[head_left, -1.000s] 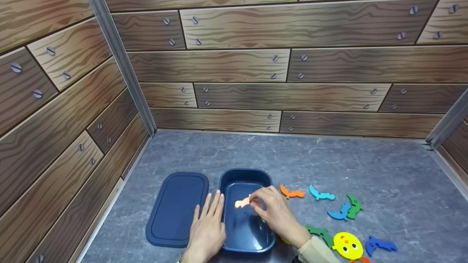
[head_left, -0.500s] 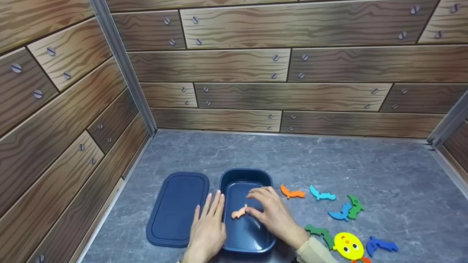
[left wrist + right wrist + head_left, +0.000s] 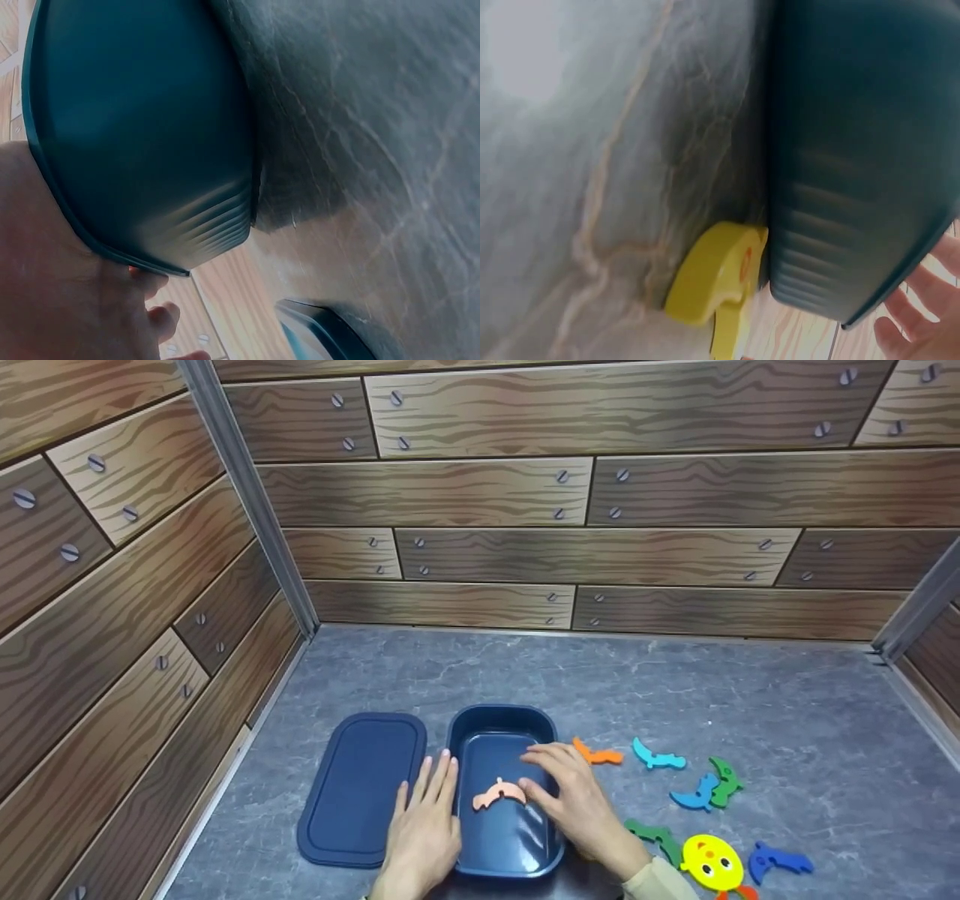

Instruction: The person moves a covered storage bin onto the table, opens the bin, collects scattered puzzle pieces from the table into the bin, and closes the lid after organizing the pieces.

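A peach bird-shaped toy piece [image 3: 499,793] lies on the floor of the dark blue box [image 3: 512,870]. My right hand [image 3: 581,802] hovers over the box's right side, thumb and fingers parted, with the thumb tip close to the piece. Nothing is held in it. My left hand [image 3: 424,832] lies with straight fingers along the box's left rim. In the left wrist view the box wall [image 3: 150,112] fills much of the picture, with the left hand [image 3: 82,300] at its rim. In the right wrist view, the right fingers [image 3: 922,311] show beyond the rim.
Left of the box lies its blue lid [image 3: 364,787]. To the right are orange [image 3: 598,753], cyan [image 3: 660,757], light blue [image 3: 696,793] and several other toy pieces, plus a yellow face piece [image 3: 712,861]. A yellow piece [image 3: 716,277] sits against the box's outer wall.
My right hand has let go of the peach piece, which now lies in the box. The hand has drawn back slightly to the right, and the left has stayed put.
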Action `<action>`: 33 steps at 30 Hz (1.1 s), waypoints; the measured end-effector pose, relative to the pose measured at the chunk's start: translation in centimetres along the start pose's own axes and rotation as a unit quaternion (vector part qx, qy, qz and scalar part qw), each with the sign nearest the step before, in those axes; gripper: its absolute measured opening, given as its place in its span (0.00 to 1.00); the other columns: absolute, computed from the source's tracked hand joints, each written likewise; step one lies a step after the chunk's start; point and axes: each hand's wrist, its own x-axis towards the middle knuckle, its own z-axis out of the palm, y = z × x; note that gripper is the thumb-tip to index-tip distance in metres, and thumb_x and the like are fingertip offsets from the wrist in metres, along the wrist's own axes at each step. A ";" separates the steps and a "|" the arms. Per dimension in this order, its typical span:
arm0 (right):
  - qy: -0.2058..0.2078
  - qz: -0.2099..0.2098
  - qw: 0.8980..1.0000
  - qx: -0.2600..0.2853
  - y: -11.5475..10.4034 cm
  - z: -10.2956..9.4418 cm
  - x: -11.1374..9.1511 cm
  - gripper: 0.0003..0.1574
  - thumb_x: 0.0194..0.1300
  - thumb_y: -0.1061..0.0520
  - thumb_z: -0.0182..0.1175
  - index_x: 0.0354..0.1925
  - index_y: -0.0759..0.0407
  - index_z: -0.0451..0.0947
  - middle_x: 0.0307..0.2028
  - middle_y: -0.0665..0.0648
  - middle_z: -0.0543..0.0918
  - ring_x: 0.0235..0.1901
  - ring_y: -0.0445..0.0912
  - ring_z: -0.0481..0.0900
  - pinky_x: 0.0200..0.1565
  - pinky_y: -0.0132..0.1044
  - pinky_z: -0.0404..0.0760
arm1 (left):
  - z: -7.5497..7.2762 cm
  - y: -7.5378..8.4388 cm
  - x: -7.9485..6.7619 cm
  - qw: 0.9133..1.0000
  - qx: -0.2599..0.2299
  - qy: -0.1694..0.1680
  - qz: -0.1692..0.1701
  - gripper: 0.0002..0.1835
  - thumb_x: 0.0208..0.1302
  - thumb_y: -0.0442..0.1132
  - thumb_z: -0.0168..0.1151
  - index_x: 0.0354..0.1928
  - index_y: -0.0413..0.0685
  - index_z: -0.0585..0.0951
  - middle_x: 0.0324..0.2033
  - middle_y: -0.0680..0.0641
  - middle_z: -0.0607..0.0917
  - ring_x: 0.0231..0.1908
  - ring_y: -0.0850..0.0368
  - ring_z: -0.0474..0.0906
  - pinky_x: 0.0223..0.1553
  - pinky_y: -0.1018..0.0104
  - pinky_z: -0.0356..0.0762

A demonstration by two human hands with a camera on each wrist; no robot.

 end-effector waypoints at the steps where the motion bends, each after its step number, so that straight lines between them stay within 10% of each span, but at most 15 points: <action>1: 0.004 0.001 1.000 0.003 0.1 -0.1 -0.1 0.20 0.63 0.40 0.57 0.50 0.43 0.79 0.52 0.45 0.77 0.54 0.40 0.68 0.57 0.47 0.67 | 0.0 0.0 0.0 1.000 0.000 -0.001 0.000 0.35 0.67 0.44 0.48 0.74 0.55 0.50 0.72 0.57 0.43 0.71 0.54 0.34 0.67 0.41 0.41; 33: 0.017 0.050 0.993 -0.106 5.5 -4.6 -0.3 0.21 0.59 0.53 0.65 0.52 0.47 0.78 0.50 0.47 0.78 0.49 0.44 0.70 0.47 0.45 0.75 | 0.1 -0.1 -0.1 1.000 -0.003 0.008 0.005 0.35 0.67 0.43 0.46 0.74 0.55 0.49 0.72 0.57 0.42 0.71 0.54 0.35 0.67 0.42 0.41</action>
